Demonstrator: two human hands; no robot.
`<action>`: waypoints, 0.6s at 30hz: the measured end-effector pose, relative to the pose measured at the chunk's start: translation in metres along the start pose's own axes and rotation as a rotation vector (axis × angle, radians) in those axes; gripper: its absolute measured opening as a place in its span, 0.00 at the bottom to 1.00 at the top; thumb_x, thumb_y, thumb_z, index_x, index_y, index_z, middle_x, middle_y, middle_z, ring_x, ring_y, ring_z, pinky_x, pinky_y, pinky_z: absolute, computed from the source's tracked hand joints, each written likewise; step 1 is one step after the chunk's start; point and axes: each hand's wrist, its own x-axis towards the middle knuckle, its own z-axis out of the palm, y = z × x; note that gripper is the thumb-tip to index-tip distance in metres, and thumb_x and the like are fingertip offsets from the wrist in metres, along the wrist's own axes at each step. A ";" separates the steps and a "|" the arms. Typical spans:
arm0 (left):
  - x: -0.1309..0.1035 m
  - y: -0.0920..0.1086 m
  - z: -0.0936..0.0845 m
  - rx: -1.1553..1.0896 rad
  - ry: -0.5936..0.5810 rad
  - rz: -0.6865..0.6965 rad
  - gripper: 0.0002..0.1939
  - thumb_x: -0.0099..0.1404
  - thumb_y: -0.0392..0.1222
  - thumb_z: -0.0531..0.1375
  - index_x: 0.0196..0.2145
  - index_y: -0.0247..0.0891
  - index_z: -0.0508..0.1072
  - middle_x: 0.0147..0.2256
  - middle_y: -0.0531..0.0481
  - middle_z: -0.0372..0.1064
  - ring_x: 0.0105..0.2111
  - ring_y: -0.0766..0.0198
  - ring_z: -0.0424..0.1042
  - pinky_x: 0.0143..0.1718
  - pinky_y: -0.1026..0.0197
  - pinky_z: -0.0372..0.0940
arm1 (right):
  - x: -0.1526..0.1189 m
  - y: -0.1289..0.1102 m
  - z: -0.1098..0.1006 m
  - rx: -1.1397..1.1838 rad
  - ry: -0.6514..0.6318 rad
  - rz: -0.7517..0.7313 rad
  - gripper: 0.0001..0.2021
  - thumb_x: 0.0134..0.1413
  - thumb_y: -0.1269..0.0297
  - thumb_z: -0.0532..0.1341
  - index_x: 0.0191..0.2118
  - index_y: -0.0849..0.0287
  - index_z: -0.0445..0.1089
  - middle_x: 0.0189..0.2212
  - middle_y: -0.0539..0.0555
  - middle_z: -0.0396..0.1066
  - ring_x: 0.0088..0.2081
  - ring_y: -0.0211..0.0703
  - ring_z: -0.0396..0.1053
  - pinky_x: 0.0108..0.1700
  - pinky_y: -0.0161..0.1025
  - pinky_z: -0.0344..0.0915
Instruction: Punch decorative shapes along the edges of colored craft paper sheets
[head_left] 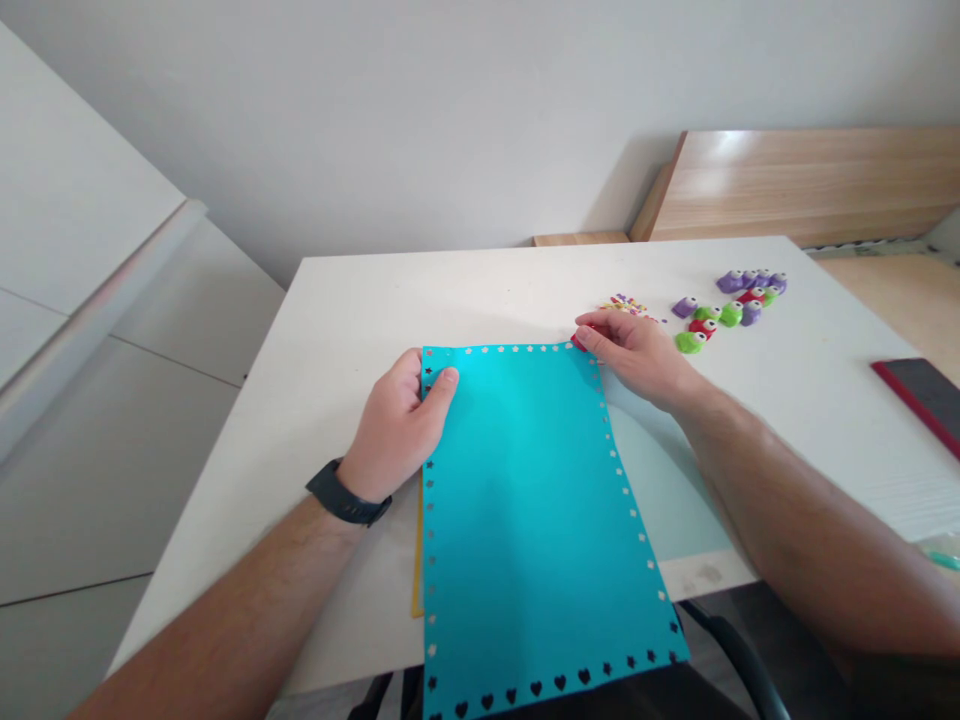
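A turquoise sheet (525, 480) with small star and heart holes punched along its edges spans the front of the table and overhangs its near edge. My left hand (409, 415) grips its upper left edge, thumb on top. At the top right corner my right hand (637, 355) is closed around a small red craft punch (581, 338), mostly hidden by the fingers. The punch sits at the sheet's edge. Behind my right hand lies a scatter of tiny coloured paper bits (626, 304).
Several purple, red and green punches (731, 312) with googly eyes stand at the back right of the white table (345, 310). A dark red-edged device (926, 395) lies at the right. Under the sheet, a yellow edge (418, 570) shows. A wooden headboard (810, 185) rises behind.
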 end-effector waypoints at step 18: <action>0.000 0.002 -0.003 -0.039 -0.006 0.030 0.13 0.72 0.53 0.57 0.44 0.41 0.71 0.34 0.50 0.73 0.33 0.59 0.69 0.33 0.58 0.63 | -0.004 -0.008 -0.022 0.101 -0.275 -0.028 0.20 0.60 0.52 0.65 0.54 0.55 0.75 0.41 0.55 0.77 0.42 0.48 0.71 0.45 0.46 0.67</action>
